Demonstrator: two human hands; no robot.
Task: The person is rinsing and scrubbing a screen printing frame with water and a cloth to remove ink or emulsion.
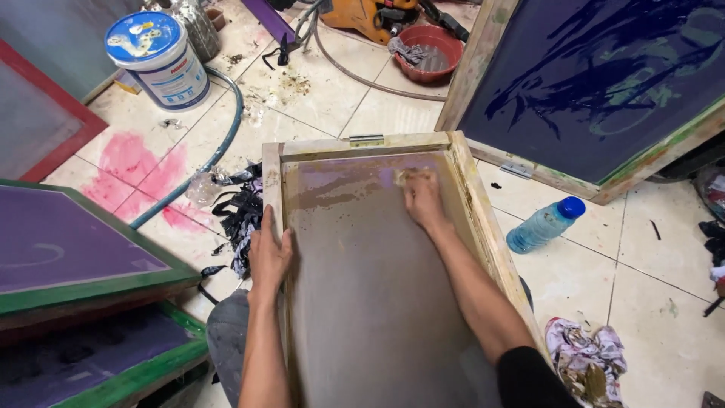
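A wooden-framed printing screen (462,175) leans toward me over a tiled floor, its mesh (362,287) grey with a purple, soapy patch near the top. My left hand (269,255) grips the frame's left rail, fingers curled over the edge. My right hand (423,198) presses a small pale sponge or pad (408,178) against the upper mesh, just below the top rail; the pad is mostly hidden under my fingers.
A large dark blue screen (596,83) leans at the right. Green-framed purple screens (68,242) stack at the left. On the floor lie a blue-capped bottle (545,224), a white paint bucket (160,60), a red basin (432,50), a hose (219,143), black scraps (243,210) and a stained rag (589,361).
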